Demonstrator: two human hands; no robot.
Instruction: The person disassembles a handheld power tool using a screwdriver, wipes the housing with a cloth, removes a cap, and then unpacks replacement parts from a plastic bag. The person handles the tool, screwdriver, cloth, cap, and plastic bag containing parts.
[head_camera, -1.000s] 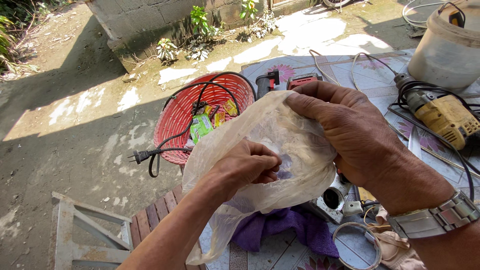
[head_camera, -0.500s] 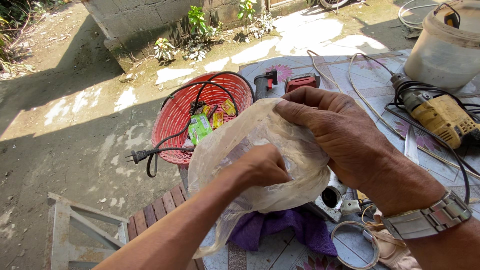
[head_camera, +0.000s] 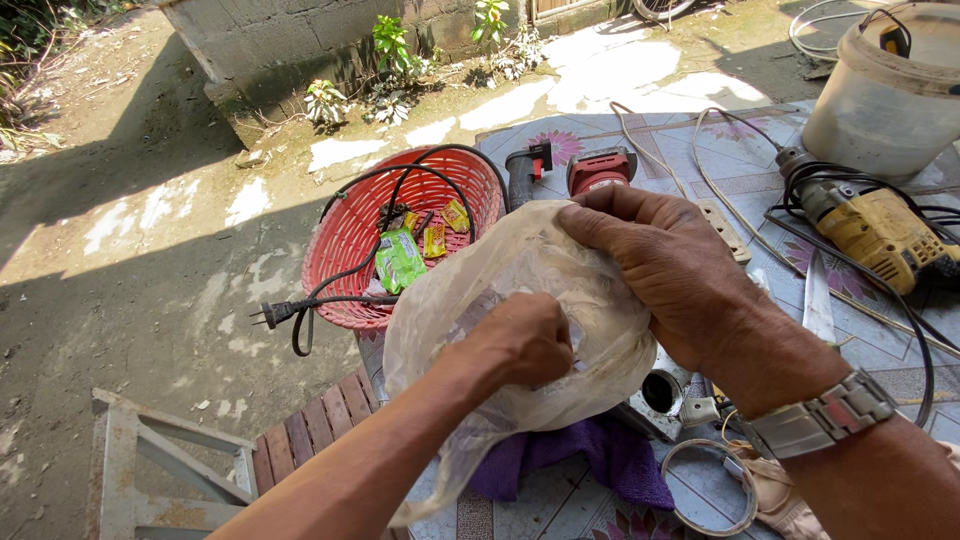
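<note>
A crumpled clear plastic bag (head_camera: 470, 300) is held up over the table between both hands. My right hand (head_camera: 665, 270), with a metal watch on its wrist, grips the bag's upper right side. My left hand (head_camera: 520, 340) is closed and pushed into the bag's front folds, fingers hidden in the plastic. What lies inside the bag cannot be made out.
A red plastic basket (head_camera: 345, 235) with small packets and a black power cord (head_camera: 300, 310) sits on the ground at left. On the patterned table (head_camera: 700, 150): a red power tool (head_camera: 600, 170), a yellow drill (head_camera: 880, 230), a white bucket (head_camera: 890, 100), a purple cloth (head_camera: 600, 460), cables.
My left hand has pushed a little deeper into the bag and the plastic has bunched up around it. My right hand keeps its hold at the top.
</note>
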